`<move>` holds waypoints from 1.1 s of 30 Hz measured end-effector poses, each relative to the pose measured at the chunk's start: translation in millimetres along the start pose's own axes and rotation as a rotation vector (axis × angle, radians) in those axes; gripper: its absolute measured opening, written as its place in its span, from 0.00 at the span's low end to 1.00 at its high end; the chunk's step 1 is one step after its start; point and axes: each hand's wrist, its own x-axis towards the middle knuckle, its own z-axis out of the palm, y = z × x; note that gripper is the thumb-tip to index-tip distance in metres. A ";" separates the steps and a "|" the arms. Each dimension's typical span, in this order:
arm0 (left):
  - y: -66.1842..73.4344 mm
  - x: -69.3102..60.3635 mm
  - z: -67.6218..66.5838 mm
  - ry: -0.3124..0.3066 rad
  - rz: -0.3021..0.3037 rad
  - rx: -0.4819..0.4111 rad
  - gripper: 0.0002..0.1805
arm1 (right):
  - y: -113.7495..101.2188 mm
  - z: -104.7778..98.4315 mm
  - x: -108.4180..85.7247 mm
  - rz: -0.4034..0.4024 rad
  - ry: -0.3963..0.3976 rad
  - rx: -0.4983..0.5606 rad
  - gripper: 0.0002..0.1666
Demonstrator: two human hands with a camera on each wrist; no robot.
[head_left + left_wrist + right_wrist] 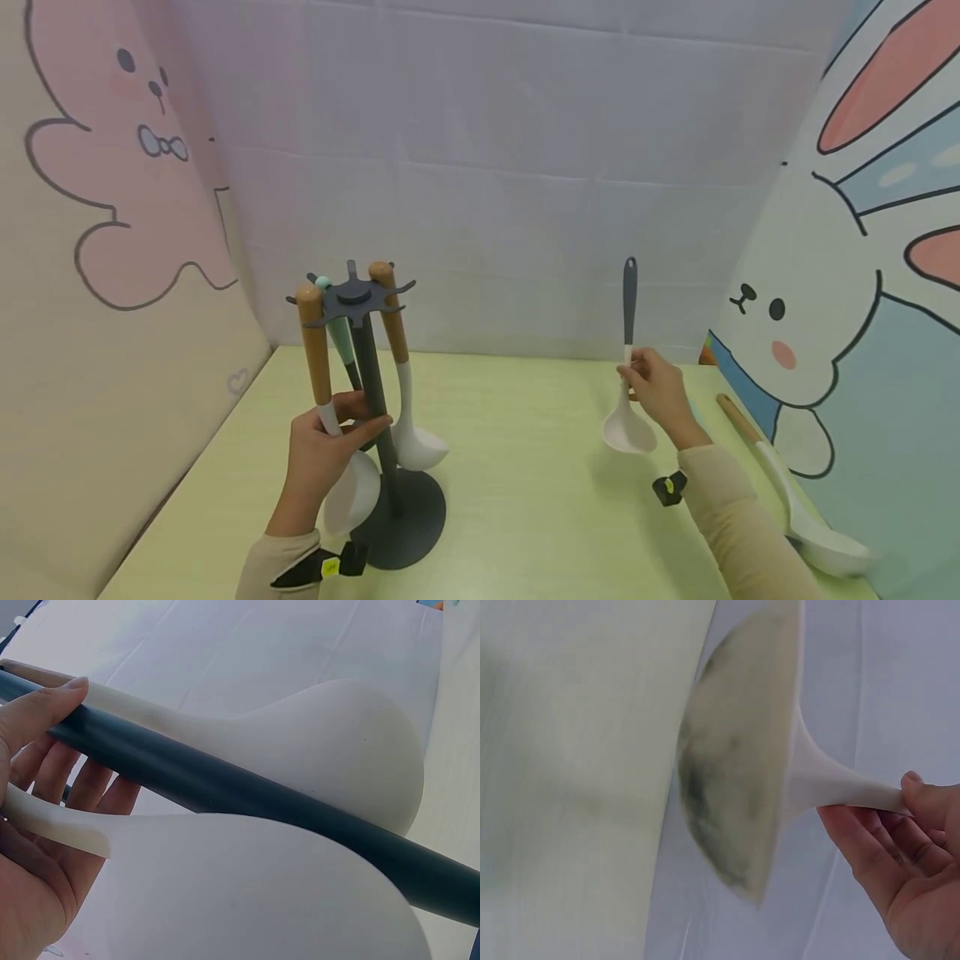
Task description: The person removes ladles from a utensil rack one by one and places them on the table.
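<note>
On the left of the head view stands a dark utensil rack with a round base and hooks on top. My left hand grips its post, thumb on the near side and fingers behind. Beside that hand hangs a white ladle with a wooden handle; another wooden-handled white ladle hangs on the right. Behind them is a mint-handled utensil, its lower end mostly hidden. My right hand pinches the neck of a grey-handled ladle, held upright, bowl down. Its stained bowl fills the right wrist view's middle.
A large white ladle with a wooden handle lies at the table's right edge, by the rabbit-printed cloth. The pale green table ends at a whitish back sheet. A pink bear print covers the left side.
</note>
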 end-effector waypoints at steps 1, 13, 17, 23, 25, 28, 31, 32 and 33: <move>0.2 -0.2 -0.1 0.000 -0.001 0.003 0.17 | 2.8 -0.7 -0.8 0.006 -0.008 -0.009 0.15; 1.7 -0.8 -0.2 -0.005 0.009 -0.012 0.17 | 35.1 -10.7 -8.2 0.109 -0.113 -0.037 0.18; 2.2 0.0 -0.2 -0.007 0.005 -0.019 0.17 | 45.9 -12.9 -10.7 0.153 -0.170 -0.051 0.19; 0.8 0.5 -0.2 -0.008 0.013 -0.036 0.17 | 56.3 -13.1 -16.9 0.191 -0.250 -0.072 0.17; 0.4 0.7 -0.1 -0.006 0.019 -0.040 0.16 | 59.1 -13.5 -19.1 0.186 -0.264 -0.079 0.16; 0.1 0.9 -0.1 -0.005 0.025 -0.043 0.17 | 63.5 -14.9 -22.2 0.184 -0.278 -0.087 0.16; 0.2 0.9 0.1 -0.005 0.029 -0.044 0.17 | 66.9 -17.1 -25.7 0.199 -0.313 -0.102 0.16; 0.2 0.8 0.0 -0.005 0.032 -0.044 0.17 | 67.8 -17.8 -26.9 0.207 -0.327 -0.111 0.16; 0.3 0.8 -0.1 -0.005 0.033 -0.043 0.17 | 68.7 -18.5 -27.9 0.217 -0.342 -0.119 0.17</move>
